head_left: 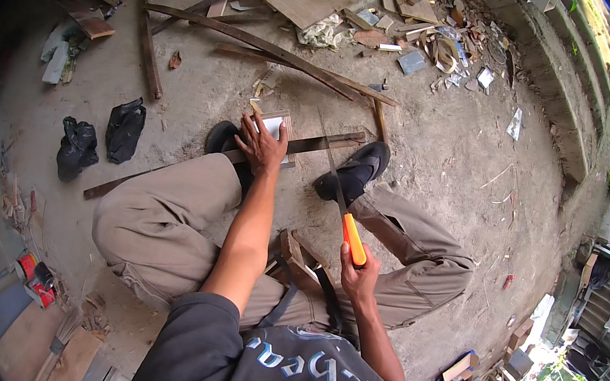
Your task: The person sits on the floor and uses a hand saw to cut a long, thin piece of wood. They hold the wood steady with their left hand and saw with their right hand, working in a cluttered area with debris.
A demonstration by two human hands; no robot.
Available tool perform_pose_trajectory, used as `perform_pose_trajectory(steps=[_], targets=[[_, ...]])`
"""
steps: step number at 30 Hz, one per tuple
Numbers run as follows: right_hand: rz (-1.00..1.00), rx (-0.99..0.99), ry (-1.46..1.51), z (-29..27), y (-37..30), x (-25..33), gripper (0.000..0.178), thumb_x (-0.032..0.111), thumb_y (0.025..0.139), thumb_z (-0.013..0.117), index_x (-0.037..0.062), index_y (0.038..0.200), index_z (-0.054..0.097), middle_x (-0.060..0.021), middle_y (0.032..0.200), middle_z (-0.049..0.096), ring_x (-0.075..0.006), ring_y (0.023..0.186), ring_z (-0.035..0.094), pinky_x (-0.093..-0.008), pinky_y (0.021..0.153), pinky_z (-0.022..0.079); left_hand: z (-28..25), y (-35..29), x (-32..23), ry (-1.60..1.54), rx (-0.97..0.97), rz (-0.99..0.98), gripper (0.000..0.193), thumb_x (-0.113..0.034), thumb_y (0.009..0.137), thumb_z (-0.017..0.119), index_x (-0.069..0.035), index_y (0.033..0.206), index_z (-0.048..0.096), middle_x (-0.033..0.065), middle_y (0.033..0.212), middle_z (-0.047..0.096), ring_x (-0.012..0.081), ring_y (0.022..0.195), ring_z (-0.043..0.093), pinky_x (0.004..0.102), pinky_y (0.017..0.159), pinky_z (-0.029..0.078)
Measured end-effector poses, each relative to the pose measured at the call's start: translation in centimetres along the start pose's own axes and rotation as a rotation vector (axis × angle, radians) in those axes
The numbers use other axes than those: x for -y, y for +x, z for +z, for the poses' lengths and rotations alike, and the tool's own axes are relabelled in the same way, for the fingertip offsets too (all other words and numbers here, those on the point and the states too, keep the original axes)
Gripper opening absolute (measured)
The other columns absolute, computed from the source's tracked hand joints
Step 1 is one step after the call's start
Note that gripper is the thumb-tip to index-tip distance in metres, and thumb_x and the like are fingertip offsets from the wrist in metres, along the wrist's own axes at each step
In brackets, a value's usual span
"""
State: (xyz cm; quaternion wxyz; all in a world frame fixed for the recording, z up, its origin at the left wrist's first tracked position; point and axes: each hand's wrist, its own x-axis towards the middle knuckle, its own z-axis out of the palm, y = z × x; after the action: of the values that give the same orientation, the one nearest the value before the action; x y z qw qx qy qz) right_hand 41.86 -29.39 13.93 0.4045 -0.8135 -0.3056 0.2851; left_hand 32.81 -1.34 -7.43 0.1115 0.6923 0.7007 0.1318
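One wide fisheye view looks steeply down from the person's head, facing forward: the dark printed fabric T-shirt (pixel 197 356) is nearest, grey-brown cloth trousers (pixel 163 226) beyond it, then rough grey floor (pixel 462 149), with grey concrete steps (pixel 556 96) curving at far right.

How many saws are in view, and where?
1: the orange-handled saw, gripped in the right hand, blade pointing away. Others could be hidden in the scattered debris.

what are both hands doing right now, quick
Left hand: open, fingers spread over the wood strip.
Right hand: closed, holding the saw by its orange handle.
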Motion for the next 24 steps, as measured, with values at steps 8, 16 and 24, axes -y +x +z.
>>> perform_pose_trajectory(steps=[8,16,24], targets=[[-0.011,0.012,-0.091,0.2,1.5,2.2,0.031,0.018,0.093,0.071,0.0011,0.073,0.054,-0.0057,0.054,0.045,-0.008,0.051,0.04,-0.0298,0.047,0.035,-0.6,-0.1,-0.6,0.021,-0.012,-0.007,0.079,-0.049,0.087,0.057,-0.007,0.15,0.036,0.0213,0.159,0.028,0.0331,0.148,0.029,0.0576,0.107,0.033],[0.033,0.033,-0.081,-0.9,1.0,1.3,0.028,0.018,0.093,0.07,0.0,0.076,0.057,-0.0035,0.055,0.047,-0.0067,0.052,0.043,-0.0283,0.048,0.036,-0.3,0.0,-0.5,0.064,0.031,-0.008,0.082,-0.052,0.087,0.057,-0.006,0.151,0.033,0.0216,0.16,0.027,0.0329,0.149,0.027,0.0564,0.108,0.033],[0.025,0.012,-0.153,-0.8,2.3,4.3,0.031,0.02,0.094,0.069,-0.001,0.074,0.057,-0.0079,0.053,0.046,-0.009,0.05,0.04,-0.0289,0.047,0.035,0.0,-0.7,0.2,0.123,0.011,0.097,0.086,-0.06,0.088,0.056,-0.008,0.152,0.033,0.021,0.16,0.026,0.0335,0.15,0.024,0.0576,0.111,0.029]])
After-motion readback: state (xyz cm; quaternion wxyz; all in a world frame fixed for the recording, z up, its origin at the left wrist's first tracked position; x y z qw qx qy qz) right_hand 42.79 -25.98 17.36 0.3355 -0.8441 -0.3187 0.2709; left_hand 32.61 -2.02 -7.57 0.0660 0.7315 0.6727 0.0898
